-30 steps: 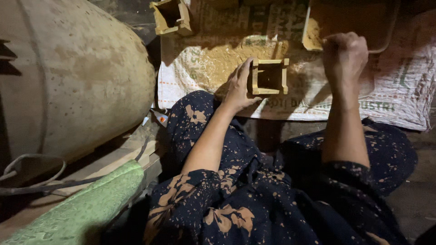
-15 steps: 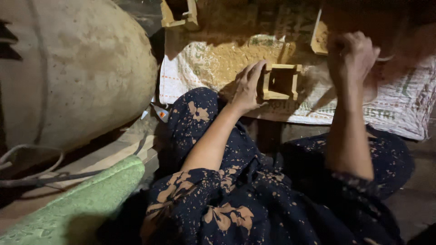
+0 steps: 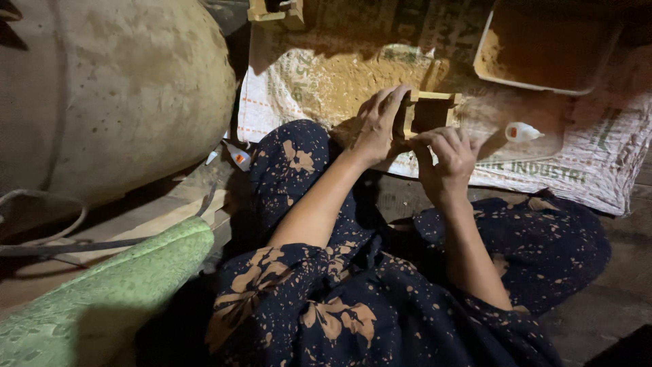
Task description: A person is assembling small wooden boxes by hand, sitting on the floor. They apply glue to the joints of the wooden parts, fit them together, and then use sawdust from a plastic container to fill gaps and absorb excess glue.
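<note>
Both hands grip a small square wooden mould frame [image 3: 429, 112] on a sand-dusted woven plastic sack [image 3: 577, 163]. The left hand [image 3: 377, 126] clasps its left side, fingers curled; the right hand [image 3: 448, 158] closes on its near edge.

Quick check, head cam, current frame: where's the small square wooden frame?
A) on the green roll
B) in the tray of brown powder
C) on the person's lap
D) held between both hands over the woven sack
D: the left hand and right hand both grip the wooden frame over the woven sack, clear of the tray.
</note>
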